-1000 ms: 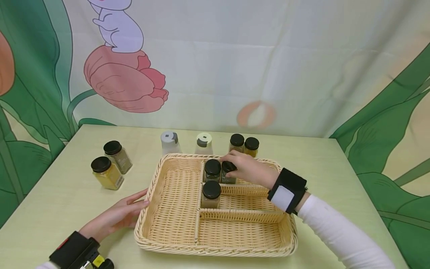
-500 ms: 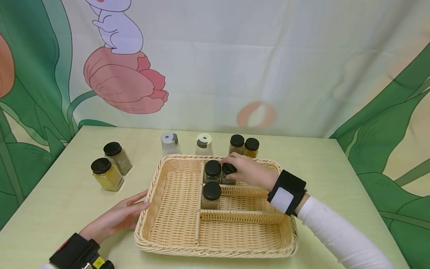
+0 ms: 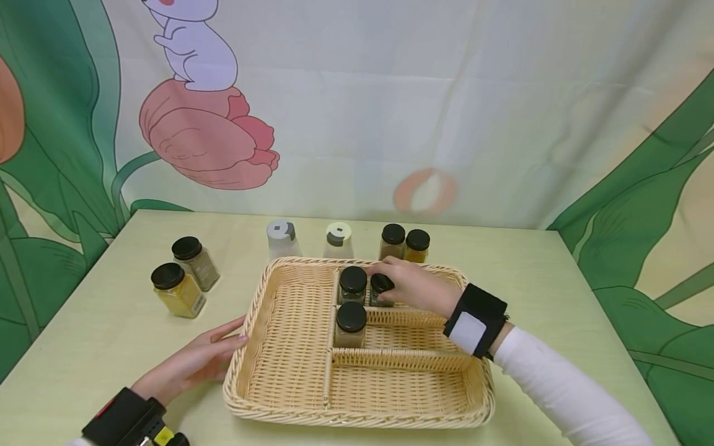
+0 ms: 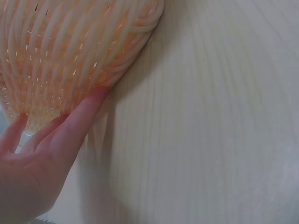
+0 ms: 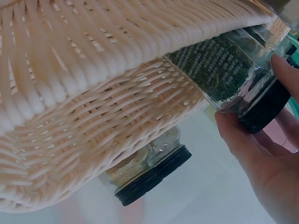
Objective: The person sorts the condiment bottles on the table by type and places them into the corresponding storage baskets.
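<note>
A spice jar of dark green herbs (image 5: 215, 70) with a black lid stands in the back right compartment of a wicker basket (image 3: 290, 420). My right hand (image 3: 409, 284) pinches it near the lid, thumb on one side and fingers on the other. To its left in the same compartment is another black-lidded jar (image 3: 353, 282). A jar of tan powder (image 3: 350, 328) occupies the left end of the middle compartment. My left hand (image 3: 195, 359) rests against the basket's left side; in the left wrist view its extended fingers (image 4: 77, 119) touch the weave.
On the table left of the basket stand a yellow spice jar (image 3: 181, 297) and a greyish-brown one (image 3: 202, 266). Behind the basket are a white bottle (image 3: 281, 238), a cream-capped bottle (image 3: 338, 238), a brown jar (image 3: 393, 240) and a small yellow jar (image 3: 417, 246).
The herb jar and my right hand have shifted very slightly right, widening the gap to the jar beside it. My left hand stays at the basket's side.
</note>
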Demonstrator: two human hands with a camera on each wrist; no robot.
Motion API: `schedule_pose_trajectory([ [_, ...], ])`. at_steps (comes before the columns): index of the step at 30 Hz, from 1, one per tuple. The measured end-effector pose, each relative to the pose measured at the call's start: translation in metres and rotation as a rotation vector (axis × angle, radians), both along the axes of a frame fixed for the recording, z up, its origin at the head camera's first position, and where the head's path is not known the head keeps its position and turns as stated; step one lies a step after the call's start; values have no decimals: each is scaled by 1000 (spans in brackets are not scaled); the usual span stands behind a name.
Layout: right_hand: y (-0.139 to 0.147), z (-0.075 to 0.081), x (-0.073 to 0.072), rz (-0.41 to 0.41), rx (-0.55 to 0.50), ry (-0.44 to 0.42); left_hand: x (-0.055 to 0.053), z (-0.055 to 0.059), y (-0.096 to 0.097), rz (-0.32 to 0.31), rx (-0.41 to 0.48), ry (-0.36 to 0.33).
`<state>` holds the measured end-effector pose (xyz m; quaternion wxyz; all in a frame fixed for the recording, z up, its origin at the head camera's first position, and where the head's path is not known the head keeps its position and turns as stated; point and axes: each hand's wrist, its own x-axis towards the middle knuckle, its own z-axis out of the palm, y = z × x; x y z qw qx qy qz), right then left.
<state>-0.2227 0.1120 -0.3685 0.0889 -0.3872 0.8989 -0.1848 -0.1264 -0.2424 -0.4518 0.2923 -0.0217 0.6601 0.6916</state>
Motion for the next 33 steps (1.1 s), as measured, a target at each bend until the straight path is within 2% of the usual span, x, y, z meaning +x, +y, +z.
schedule_pose_trajectory([
  [19,-1,-3,-2,-9,19,16,0,1,1,2,1,-4],
  [33,0,2,-2,-33,28,-36,-1,0,-1,-13,4,-6],
])
